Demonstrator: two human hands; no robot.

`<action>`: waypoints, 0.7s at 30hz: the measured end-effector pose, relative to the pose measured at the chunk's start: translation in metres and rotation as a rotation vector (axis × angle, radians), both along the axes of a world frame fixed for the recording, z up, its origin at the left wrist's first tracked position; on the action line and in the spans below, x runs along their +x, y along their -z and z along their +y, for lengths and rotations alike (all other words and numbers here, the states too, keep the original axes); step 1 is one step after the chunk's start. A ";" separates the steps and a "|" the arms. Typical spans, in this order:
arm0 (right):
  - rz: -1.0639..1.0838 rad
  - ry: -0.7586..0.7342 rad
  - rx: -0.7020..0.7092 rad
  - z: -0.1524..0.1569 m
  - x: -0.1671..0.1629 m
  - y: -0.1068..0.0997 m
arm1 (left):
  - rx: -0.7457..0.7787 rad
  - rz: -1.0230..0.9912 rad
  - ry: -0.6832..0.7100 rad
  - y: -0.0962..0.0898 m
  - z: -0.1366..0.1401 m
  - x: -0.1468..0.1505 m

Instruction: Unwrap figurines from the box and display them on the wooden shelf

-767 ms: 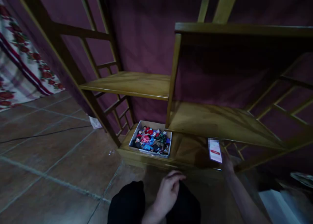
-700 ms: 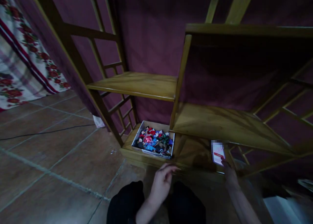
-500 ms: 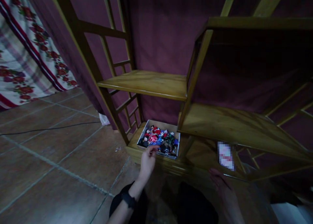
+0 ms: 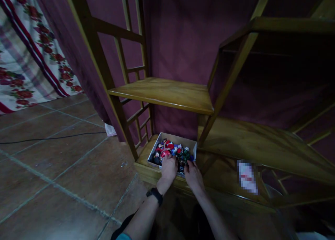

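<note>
Dolls in box, at left hand and right hand fingertips; cannot tell grip width.

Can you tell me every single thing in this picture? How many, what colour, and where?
Box: one, pale, bottom left board
Dolls: too many to count, red, blue, green, black, inside the box
Wooden stand: one, yellow-brown, middle and right
Purple cloth: count unclear, behind the stand
Flowered cloth: one, white and red, far left
Floor tiles: several, brown, left
Cord: one, black, on the floor
Blurred thing: one, whitish and red, low right
Watch: one, black, bottom middle
Sleeve: one, teal, bottom edge
Left hand: one, bare, at the box's front
Right hand: one, bare, front right corner
</note>
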State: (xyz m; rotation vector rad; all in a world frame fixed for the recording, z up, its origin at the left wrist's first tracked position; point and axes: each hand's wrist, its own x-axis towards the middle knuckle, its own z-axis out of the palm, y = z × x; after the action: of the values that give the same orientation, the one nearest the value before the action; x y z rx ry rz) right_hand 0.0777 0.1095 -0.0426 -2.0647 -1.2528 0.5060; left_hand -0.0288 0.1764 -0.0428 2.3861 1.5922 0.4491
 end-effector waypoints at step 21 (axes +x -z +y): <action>0.006 -0.037 0.249 0.001 0.011 0.020 | -0.249 -0.987 -0.128 0.004 -0.009 0.001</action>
State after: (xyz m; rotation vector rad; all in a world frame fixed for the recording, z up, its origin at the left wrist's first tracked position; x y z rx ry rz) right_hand 0.0886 0.1103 -0.0630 -1.8340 -1.2830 0.3527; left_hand -0.0279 0.1671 -0.0470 1.4623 1.2045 1.1412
